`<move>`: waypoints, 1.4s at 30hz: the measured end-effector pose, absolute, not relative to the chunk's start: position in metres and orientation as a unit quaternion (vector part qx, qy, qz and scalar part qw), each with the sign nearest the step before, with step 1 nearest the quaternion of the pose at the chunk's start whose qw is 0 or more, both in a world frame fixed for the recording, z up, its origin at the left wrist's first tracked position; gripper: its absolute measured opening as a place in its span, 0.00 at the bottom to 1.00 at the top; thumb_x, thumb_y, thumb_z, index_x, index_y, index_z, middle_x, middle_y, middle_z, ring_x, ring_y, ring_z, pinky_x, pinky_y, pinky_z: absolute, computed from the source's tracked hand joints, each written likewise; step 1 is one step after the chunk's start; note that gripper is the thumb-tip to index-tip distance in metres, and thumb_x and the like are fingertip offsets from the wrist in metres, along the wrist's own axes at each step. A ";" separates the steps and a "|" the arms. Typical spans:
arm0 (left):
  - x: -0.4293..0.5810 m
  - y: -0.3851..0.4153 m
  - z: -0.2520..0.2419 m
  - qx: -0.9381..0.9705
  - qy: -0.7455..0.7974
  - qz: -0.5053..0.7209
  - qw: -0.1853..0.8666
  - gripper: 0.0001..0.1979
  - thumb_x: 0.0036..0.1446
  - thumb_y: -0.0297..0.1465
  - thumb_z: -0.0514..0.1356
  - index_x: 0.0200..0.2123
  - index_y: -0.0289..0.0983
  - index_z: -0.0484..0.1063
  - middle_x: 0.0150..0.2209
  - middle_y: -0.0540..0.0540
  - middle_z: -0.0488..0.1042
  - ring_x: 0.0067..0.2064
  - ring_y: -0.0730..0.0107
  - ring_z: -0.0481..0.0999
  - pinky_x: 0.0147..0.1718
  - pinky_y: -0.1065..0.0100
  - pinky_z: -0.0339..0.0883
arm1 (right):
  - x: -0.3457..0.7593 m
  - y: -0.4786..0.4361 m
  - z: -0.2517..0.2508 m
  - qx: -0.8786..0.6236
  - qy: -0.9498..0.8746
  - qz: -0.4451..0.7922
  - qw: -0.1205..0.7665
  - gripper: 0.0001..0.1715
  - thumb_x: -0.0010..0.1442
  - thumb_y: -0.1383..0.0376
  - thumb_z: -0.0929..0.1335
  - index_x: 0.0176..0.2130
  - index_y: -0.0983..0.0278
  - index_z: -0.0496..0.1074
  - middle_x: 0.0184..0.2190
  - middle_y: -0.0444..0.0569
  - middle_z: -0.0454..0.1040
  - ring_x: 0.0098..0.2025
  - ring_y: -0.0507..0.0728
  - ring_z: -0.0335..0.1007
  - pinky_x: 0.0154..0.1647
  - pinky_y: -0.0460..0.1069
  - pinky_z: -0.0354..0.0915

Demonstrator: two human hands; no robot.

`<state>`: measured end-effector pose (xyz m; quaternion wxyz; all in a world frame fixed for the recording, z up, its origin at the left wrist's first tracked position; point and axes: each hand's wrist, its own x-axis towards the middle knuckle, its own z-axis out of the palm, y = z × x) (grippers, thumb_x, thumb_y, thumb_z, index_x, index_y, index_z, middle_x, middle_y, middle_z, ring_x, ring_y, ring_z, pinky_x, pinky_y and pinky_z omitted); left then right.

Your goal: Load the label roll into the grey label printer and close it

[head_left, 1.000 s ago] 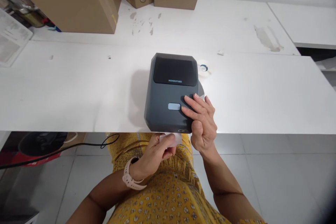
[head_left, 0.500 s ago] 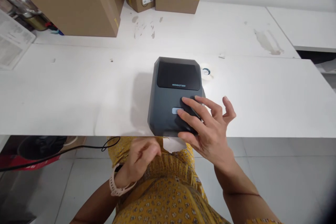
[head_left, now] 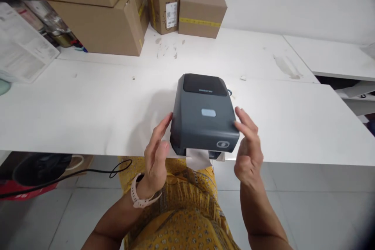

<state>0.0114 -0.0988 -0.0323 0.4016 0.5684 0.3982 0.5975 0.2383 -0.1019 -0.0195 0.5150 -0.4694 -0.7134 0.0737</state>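
Note:
A dark grey label printer (head_left: 191, 121) stands at the table's front edge. It has a glossy black panel (head_left: 205, 84) on top and a pale blue button (head_left: 208, 113). Its front part looks raised, with a dark gap beneath, and a white strip of label paper (head_left: 198, 159) comes out below. Along the printer's left side is my left hand (head_left: 156, 156), its fingers stretched and the fingertips at the casing. My right hand (head_left: 249, 146) is at the right side, with two extended fingertips against the edge and the other fingers partly hidden. Neither hand visibly wraps around the printer.
Cardboard boxes (head_left: 102, 27) are stacked at the back left, with two smaller ones beside them. A clear-wrapped printed sheet (head_left: 23, 43) leans at the far left. Below the table's left side hangs a black cable (head_left: 96, 170). Part of a small roll (head_left: 230, 92) shows behind the printer.
My right hand has left the button and moved to the printer's right side. My left hand has risen and opened beside the left side. The printer's front now shows, and the view has tilted up.

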 end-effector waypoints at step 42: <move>-0.003 0.027 -0.045 0.678 0.352 0.427 0.483 0.48 0.54 0.29 0.63 0.75 0.43 0.47 0.75 0.38 0.51 0.75 0.49 0.53 0.71 0.45 0.53 | 0.225 0.010 0.037 -0.350 -0.903 0.248 0.032 0.26 0.75 0.53 0.55 0.63 0.60 0.64 0.42 0.52 0.78 0.43 0.60 0.73 0.51 0.57 0.65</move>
